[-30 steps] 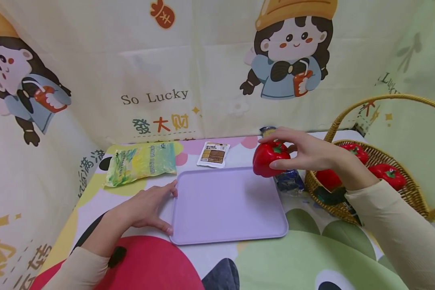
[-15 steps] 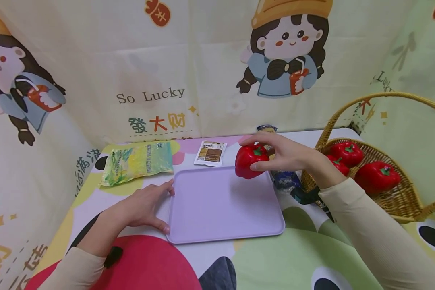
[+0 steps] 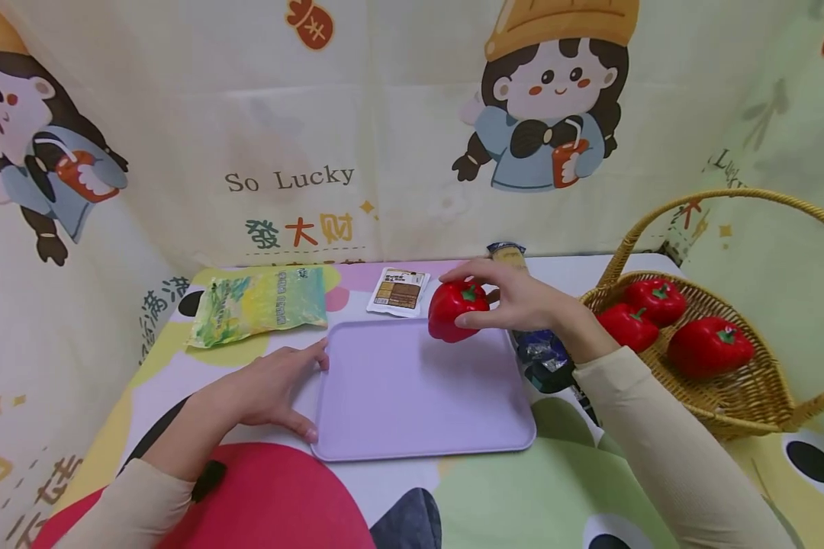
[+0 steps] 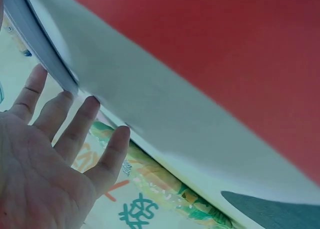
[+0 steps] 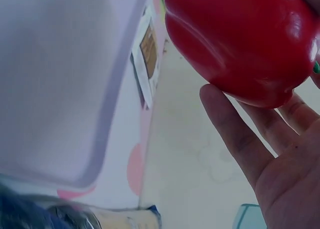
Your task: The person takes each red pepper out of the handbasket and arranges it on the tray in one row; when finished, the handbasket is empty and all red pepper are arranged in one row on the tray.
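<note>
A red bell pepper (image 3: 453,314) with a green stem is held between the thumb and fingers of my right hand (image 3: 522,305), above the far right part of a lilac tray (image 3: 412,404). In the right wrist view the pepper (image 5: 240,44) fills the top, with fingers reaching along its underside. My left hand (image 3: 268,393) rests at the tray's left edge, thumb and fingers spread apart. From the left wrist, that hand (image 4: 55,149) shows its fingers extended, tips right at the tray's rim (image 4: 47,49).
A wicker basket (image 3: 721,412) at the right holds several red peppers (image 3: 710,347). Behind the tray lie a small white packet (image 3: 398,292) and, to its left, a yellow-green bag (image 3: 261,305). A dark blue package (image 3: 542,349) sits beside the tray's right edge, partly behind my right arm.
My right hand has carried the bell pepper leftward, from the tray's far right corner to further over the tray. My left hand has stayed at the tray's left edge.
</note>
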Available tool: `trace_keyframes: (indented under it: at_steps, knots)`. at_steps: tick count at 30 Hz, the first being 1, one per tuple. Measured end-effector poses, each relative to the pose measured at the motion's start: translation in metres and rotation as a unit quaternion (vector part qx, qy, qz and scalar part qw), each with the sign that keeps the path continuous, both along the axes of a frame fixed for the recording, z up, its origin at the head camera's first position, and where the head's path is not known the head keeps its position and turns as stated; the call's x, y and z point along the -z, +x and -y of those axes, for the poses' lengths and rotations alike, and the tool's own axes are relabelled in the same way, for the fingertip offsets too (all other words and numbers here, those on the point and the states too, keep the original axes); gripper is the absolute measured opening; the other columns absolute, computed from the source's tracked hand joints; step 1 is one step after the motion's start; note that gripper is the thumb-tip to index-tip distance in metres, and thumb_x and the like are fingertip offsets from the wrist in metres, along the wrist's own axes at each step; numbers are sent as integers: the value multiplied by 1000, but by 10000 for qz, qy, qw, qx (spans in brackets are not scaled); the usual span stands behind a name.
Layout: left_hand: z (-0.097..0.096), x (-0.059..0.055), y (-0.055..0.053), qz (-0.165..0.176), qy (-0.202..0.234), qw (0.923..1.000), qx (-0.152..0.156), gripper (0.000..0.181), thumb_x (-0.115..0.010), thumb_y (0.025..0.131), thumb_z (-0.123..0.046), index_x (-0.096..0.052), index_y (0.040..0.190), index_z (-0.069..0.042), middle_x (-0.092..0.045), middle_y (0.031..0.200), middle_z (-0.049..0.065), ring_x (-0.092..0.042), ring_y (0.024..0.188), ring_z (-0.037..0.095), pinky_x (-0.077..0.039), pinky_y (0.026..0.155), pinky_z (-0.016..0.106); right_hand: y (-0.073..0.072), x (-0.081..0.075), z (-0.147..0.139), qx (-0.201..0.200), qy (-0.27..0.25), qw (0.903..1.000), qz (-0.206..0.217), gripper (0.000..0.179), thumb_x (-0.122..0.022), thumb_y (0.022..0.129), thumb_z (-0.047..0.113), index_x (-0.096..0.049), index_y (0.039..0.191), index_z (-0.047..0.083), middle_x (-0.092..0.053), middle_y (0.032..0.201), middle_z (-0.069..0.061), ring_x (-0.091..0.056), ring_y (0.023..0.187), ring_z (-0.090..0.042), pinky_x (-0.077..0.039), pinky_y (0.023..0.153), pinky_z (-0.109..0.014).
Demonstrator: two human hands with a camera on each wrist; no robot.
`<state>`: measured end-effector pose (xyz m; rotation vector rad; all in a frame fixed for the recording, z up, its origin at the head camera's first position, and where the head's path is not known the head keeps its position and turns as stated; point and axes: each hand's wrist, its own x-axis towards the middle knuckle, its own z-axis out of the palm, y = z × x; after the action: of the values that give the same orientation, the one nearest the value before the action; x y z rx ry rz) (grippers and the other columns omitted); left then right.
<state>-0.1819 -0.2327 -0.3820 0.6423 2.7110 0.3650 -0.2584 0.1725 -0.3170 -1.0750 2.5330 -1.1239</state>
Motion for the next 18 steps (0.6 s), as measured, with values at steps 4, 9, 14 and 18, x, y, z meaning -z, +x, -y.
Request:
trace_keyframes:
  at_steps: [4, 9, 14, 18]
  knots:
    - [-3, -1, 0, -14, 9, 10000, 56, 105, -88, 55, -73, -49, 138, -22, -54, 145, 12, -52, 128, 34, -49, 100, 60, -3, 4, 5, 19, -13, 10000, 10, 70, -89, 80, 25, -57, 142, 22, -56, 142, -2, -54, 126, -25, -59, 90, -42]
    - [-3, -2, 0, -43, -3, 10000, 13, 103, -89, 55, -73, -49, 136, -23, -52, 148, 12, -53, 129, 34, -49, 101, 59, -5, 7, 14, 78, -5, 9999, 109, 70, -90, 79, 27, -58, 141, 24, -54, 142, -1, -52, 127, -24, -59, 90, -42]
    - [-2, -2, -1, -66, 3, 10000, 22, 107, -88, 54, -74, -48, 139, -21, -54, 145, 12, -53, 128, 33, -49, 103, 57, -11, 12, 25, 77, 59, 9999, 49, 70, -89, 79, 29, -57, 141, 23, -56, 141, 0, -52, 128, -22, -59, 90, -41]
    - [-3, 0, -1, -31, 41, 10000, 29, 109, -88, 54, -74, -48, 141, -20, -53, 147, 11, -52, 131, 35, -48, 104, 59, -14, 16, 32, 8, 105, 9999, 106, 70, -88, 80, 29, -56, 141, 24, -56, 140, 1, -53, 128, -21, -59, 90, -42]
